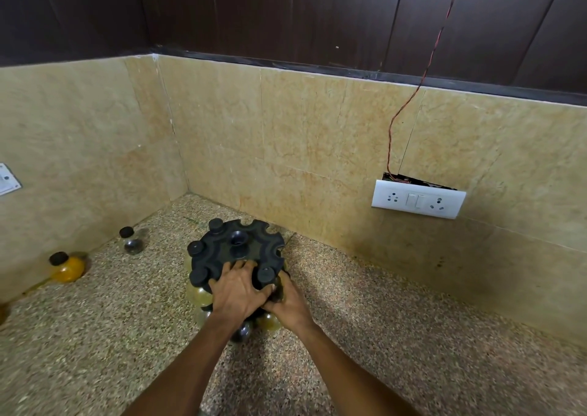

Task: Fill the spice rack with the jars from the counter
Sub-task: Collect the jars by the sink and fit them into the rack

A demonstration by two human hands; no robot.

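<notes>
The round black spice rack (236, 245) stands on the counter near the corner, with several black-lidded jars hanging in its rim slots. My left hand (236, 293) lies spread on the rack's near top edge and presses on it. My right hand (290, 304) reaches in at the near right side, its fingers curled round the body of a jar (266, 274) that sits in a slot there. Two jars stand loose on the counter to the left: a yellow one (67, 268) and one with dark contents (131, 242). More jars show on a lower tier under my hands.
The speckled stone counter (397, 336) meets tiled walls at the back and left. A white socket plate (417, 198) with a red wire (413, 97) above it is on the back wall. Part of another object shows at the left edge (2, 314).
</notes>
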